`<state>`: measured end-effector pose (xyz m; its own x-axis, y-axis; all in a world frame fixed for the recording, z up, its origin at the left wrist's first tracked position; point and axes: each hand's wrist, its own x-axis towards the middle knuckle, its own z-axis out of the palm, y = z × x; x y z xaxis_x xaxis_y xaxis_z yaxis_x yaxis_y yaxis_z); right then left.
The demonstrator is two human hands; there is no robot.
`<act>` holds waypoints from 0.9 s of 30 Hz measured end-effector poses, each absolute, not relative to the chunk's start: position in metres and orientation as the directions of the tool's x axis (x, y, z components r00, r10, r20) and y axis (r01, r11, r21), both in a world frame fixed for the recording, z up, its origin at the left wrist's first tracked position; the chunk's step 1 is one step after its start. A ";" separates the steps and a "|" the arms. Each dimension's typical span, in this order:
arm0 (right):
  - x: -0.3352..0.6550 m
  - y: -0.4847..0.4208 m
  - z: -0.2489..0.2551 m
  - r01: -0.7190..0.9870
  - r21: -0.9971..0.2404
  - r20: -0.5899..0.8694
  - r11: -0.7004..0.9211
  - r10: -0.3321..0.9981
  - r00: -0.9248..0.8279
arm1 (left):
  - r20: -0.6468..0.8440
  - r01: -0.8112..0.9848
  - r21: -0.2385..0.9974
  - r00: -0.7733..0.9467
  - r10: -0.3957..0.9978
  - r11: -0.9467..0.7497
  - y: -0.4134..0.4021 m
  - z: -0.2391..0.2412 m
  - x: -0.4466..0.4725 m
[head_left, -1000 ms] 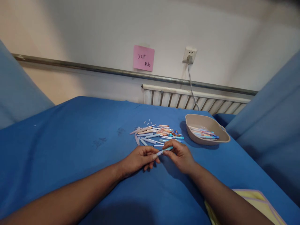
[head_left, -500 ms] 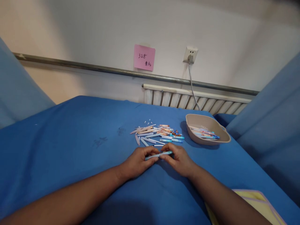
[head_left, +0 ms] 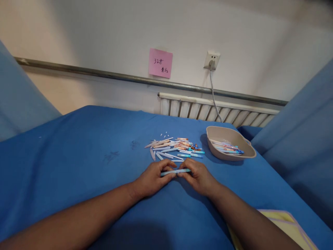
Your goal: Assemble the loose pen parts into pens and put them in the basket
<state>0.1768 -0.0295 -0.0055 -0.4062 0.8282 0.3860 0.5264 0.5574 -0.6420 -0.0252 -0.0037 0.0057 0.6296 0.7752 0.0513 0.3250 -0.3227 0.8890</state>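
Observation:
A light blue pen point(head_left: 177, 171) lies level between my two hands, just above the blue cloth. My left hand point(head_left: 154, 177) pinches its left end between thumb and fingers. At the greenish right end, my right hand point(head_left: 199, 176) grips it the same way. Just beyond my fingers is a loose pile of pen parts: pale tapered barrels point(head_left: 160, 143), thin white refills point(head_left: 173, 157), and orange and blue pieces point(head_left: 186, 145). A few tiny white bits point(head_left: 164, 134) lie behind the pile.
To the right of the pile stands a beige basin point(head_left: 226, 133) with several pens point(head_left: 226, 147) in it. A yellow cloth with a lilac edge point(head_left: 284, 222) lies at the front right. Behind the blue-covered surface point(head_left: 104, 128) are a radiator point(head_left: 192, 107) and a metal rail point(head_left: 117, 77).
The pen in my hands has levelled out slightly, its right end a little lower than before. Both hands stay in nearly the same place.

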 end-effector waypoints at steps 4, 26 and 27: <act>0.178 -0.029 -0.005 0.551 -0.608 0.361 0.571 0.817 -0.449 | 0.059 0.337 0.873 0.643 0.763 -0.352 -0.005 0.006 -0.026; 0.174 -0.028 -0.010 0.513 -0.743 0.254 0.430 0.890 -0.380 | 0.075 0.372 0.829 0.665 0.743 -0.417 -0.004 0.003 -0.027; 0.174 -0.027 -0.010 0.528 -0.732 0.239 0.430 0.888 -0.392 | 0.077 0.373 0.827 0.667 0.741 -0.422 -0.004 0.003 -0.027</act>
<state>0.1743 -0.0274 -0.0104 -0.3923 0.8881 0.2394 0.5278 0.4305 -0.7322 -0.0270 -0.0036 0.0033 0.6673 0.7408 0.0774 0.3725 -0.4219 0.8266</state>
